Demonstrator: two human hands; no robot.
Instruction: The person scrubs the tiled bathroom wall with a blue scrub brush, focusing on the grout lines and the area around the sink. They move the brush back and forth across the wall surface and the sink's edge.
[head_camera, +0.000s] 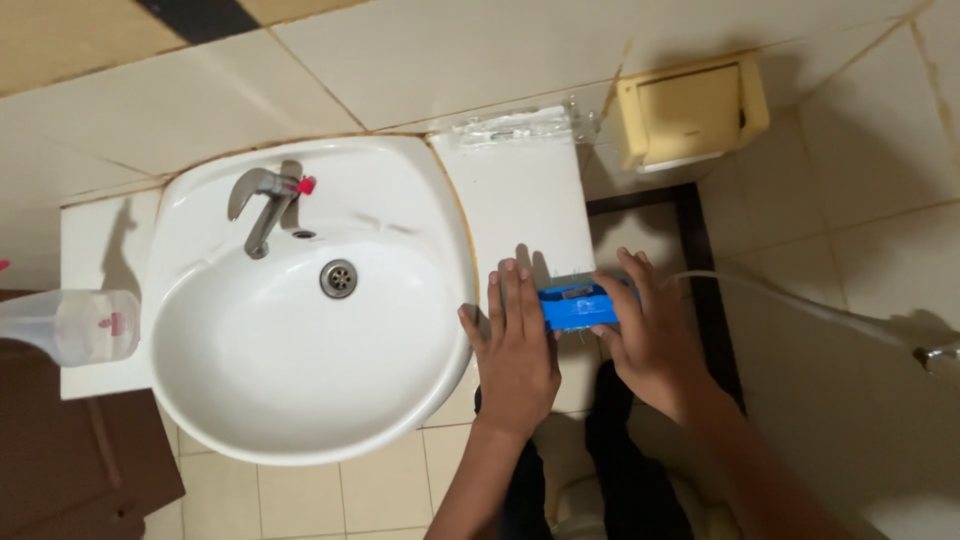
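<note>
A small tiled washroom seen from above: cream wall tiles at the top of the view, pale floor tiles below. A white oval washbasin (300, 330) is fixed to the wall, with a chrome lever tap (262, 205) carrying a red tip and a round metal drain (338, 278) in the bowl. Just right of the basin sits a narrow white ledge (515, 205), with a clear plastic packet (520, 125) lying at its far end by the wall. A yellowish paper-holder box (692, 112) hangs on the wall to the right of that. On the counter left of the basin lies a clear bottle (70, 325) (tipped on its side, with red marks on it). A pale hose (800, 305) runs off to the right.

At the near edge of the ledge is a small blue rectangular box (578, 306). The left hand (518, 345) lies palm down, fingers straight and close together, its fingertips touching the box's left end. The right hand (650, 335) curls around the box's right end, fingers slightly spread and closed on it. Both forearms reach up from the bottom of the view.
</note>
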